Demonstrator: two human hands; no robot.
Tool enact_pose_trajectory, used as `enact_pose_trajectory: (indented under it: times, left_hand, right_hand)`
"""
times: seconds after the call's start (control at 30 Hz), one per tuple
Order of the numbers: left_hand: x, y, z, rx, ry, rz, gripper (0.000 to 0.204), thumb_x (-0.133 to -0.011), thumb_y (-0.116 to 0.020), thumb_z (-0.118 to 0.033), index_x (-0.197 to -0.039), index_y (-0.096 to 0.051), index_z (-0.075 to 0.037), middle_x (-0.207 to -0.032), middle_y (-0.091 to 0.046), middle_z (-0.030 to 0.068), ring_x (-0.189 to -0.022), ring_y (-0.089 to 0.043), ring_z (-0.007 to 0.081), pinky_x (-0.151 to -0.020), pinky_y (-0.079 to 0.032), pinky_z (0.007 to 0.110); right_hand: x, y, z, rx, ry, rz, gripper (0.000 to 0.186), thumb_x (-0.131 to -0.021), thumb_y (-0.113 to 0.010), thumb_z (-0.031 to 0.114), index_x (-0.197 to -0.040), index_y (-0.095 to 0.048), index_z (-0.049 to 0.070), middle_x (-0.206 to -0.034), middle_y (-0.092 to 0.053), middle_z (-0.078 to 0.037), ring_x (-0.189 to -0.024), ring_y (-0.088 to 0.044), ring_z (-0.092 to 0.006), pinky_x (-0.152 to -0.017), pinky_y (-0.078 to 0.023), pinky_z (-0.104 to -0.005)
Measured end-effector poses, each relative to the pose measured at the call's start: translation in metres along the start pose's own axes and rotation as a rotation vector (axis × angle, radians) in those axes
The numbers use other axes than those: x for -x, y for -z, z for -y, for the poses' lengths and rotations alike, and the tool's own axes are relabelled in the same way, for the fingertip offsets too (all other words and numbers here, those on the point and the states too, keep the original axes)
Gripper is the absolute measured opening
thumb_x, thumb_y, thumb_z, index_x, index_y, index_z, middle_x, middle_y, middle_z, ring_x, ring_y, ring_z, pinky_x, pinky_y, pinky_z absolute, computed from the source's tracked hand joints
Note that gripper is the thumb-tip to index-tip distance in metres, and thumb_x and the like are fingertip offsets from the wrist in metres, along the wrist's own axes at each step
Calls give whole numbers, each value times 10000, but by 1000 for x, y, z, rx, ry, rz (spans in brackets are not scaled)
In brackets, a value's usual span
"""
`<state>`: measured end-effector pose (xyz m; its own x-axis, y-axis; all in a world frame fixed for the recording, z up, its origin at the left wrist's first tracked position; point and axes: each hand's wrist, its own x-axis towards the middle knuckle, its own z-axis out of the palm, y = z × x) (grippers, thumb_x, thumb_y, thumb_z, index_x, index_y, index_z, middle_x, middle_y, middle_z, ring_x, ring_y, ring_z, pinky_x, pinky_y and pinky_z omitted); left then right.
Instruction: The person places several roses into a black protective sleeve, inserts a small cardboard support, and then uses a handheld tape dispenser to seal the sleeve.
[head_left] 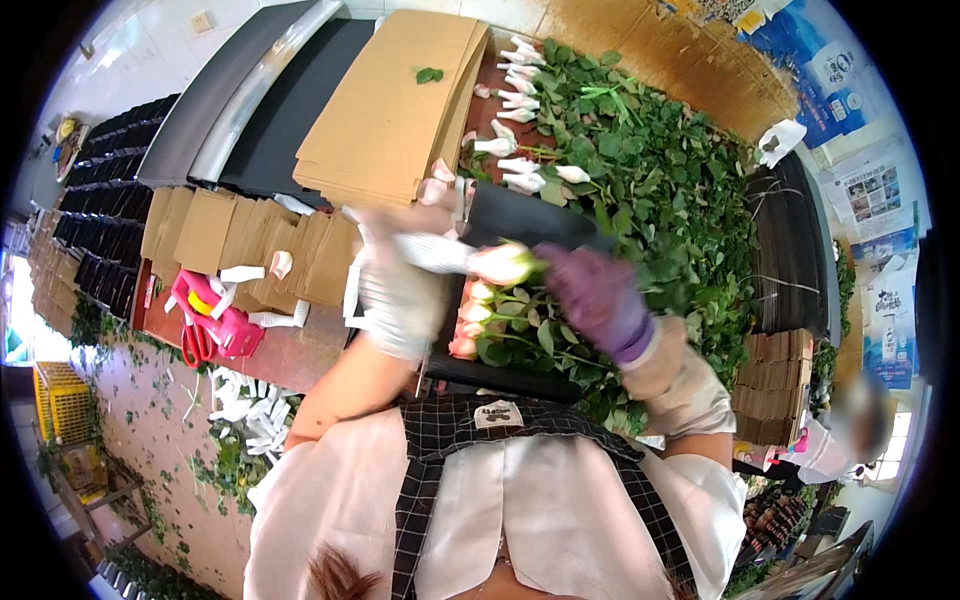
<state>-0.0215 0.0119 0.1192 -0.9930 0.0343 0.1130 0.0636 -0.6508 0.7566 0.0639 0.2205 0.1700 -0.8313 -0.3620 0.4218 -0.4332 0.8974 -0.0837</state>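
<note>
My left hand [400, 285], in a white glove, is blurred by motion at a white mesh sleeve [435, 250], which reaches to a pale rose bud [505, 263]. My right hand [595, 290], in a purple glove, is closed at the stem side of that bud, also blurred. Below the bud, several pink roses [470, 320] with leafy stems lie in a row on a dark board [525, 380]. A dark wrap [515, 215] lies just beyond my hands, partly hidden by them.
Cardboard sheets [390, 90], several sleeved buds [520, 100] and piled leafy stems [660, 170] are at the back. Pink tool [230, 320] and red scissors [195, 345] sit left. Dark sheets [790, 240] are stacked right. A person [830, 450] is at far right; a yellow crate [60, 400] far left.
</note>
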Motion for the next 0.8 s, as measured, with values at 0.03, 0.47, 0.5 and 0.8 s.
enact_pose_trajectory:
  times: [0.03,0.47,0.5,0.8]
  left_hand:
    - [-15,33,-7,9,-27,-174,640,-864,-435,-639,-704,-596,-41,-812,-636,121,-854,-608,230,-834,-470,353]
    - [27,38,77,-1458,-548,1205,311,-796,-629,-295,-1080,-602,-171,-1283,-491,56,-1115,-509,235,-895,-433,383]
    - [24,40,87,-1476,-515,1268,326,-809,-613,-325,-1092,-607,-164,-1283,-500,52,-1152,-482,232,-929,-404,400]
    - [16,84,61,-1282,-152,1263,225,-770,-668,-294,-952,-678,-161,-702,-562,36,-652,-575,225,-586,-459,376]
  right_hand:
    - [13,4,-24,95,-30,-13,253,-858,-553,125,-1105,-591,90,-748,-612,-38,-546,-575,-193,-464,-458,-316]
    - [31,71,-54,-271,-349,-17,292,-870,-519,137,-1135,-604,47,-1026,-629,-82,-804,-620,-168,-674,-514,-314]
    - [29,51,-53,110,-141,5,343,-814,-573,31,-1143,-638,105,-1078,-614,-77,-876,-602,-174,-748,-482,-312]
    - [72,-54,-4,-545,-369,522,436,-825,-593,154,-1252,-511,117,-1220,-532,-128,-1100,-524,-273,-911,-421,-348]
